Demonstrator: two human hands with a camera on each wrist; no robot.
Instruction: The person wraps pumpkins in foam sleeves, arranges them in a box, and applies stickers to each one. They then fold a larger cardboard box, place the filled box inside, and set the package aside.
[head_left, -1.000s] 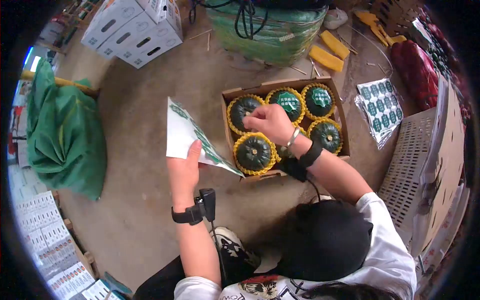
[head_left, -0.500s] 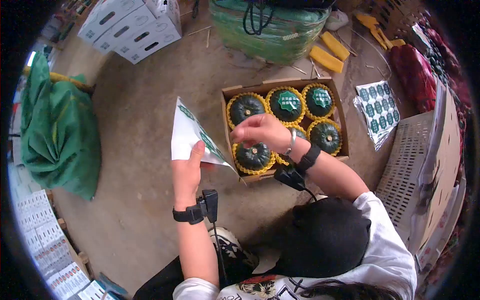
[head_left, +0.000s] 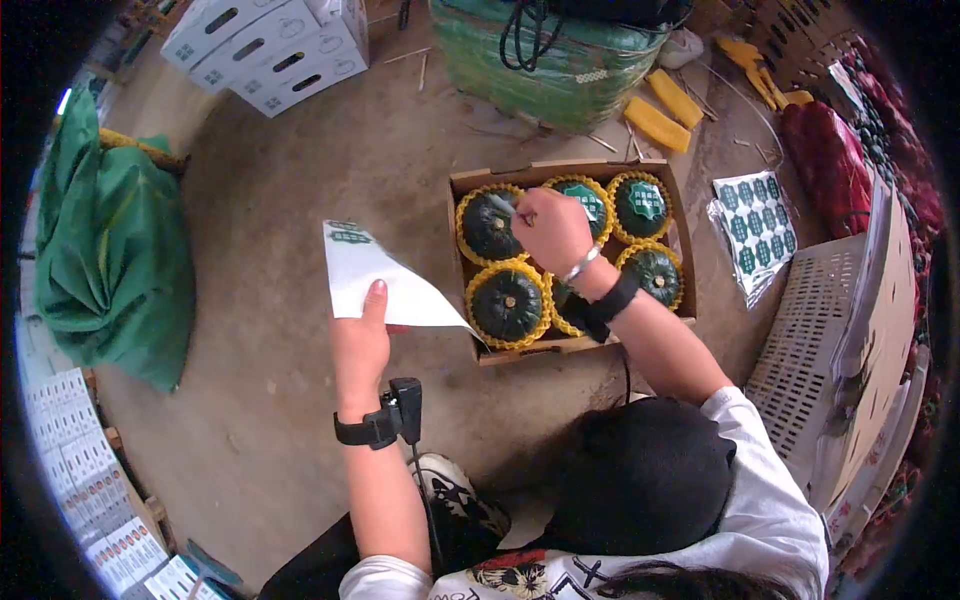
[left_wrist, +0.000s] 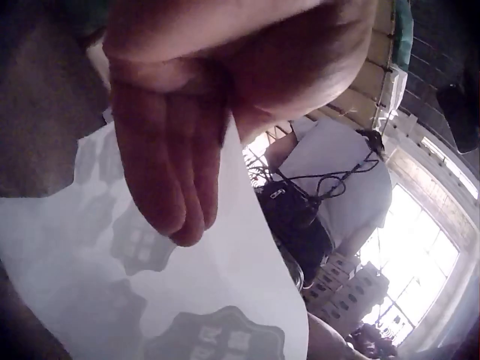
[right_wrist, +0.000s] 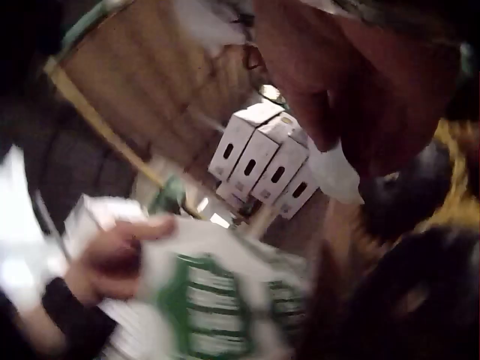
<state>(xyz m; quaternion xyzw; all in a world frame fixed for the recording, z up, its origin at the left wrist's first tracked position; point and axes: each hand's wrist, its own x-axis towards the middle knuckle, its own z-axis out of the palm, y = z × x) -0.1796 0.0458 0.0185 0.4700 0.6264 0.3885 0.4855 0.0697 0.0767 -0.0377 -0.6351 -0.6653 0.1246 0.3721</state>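
Note:
A cardboard box (head_left: 585, 343) holds several dark green pumpkins in yellow foam nets; the top-right pumpkin (head_left: 640, 205) and the top-middle one carry green labels. My left hand (head_left: 362, 345) grips a white sticker sheet (head_left: 385, 290) left of the box, thumb on top; in the left wrist view its fingers (left_wrist: 172, 165) lie flat against the sheet's other face. My right hand (head_left: 558, 232) is over the box by the top-left pumpkin (head_left: 490, 222), pinching a small sticker (right_wrist: 334, 174), pale in the right wrist view.
Another sticker sheet (head_left: 755, 225) lies right of the box, near a white plastic crate (head_left: 815, 310). White cartons (head_left: 290, 60) stand at the upper left, a green sack (head_left: 120, 260) at the left. Behind the box are a green wrapped bundle (head_left: 550, 70) and yellow foam nets (head_left: 657, 124).
My right hand has gone from in front of the left pumpkins up and right, with a sticker now in its fingers. The sheet in my left hand has tilted, showing more of its white side.

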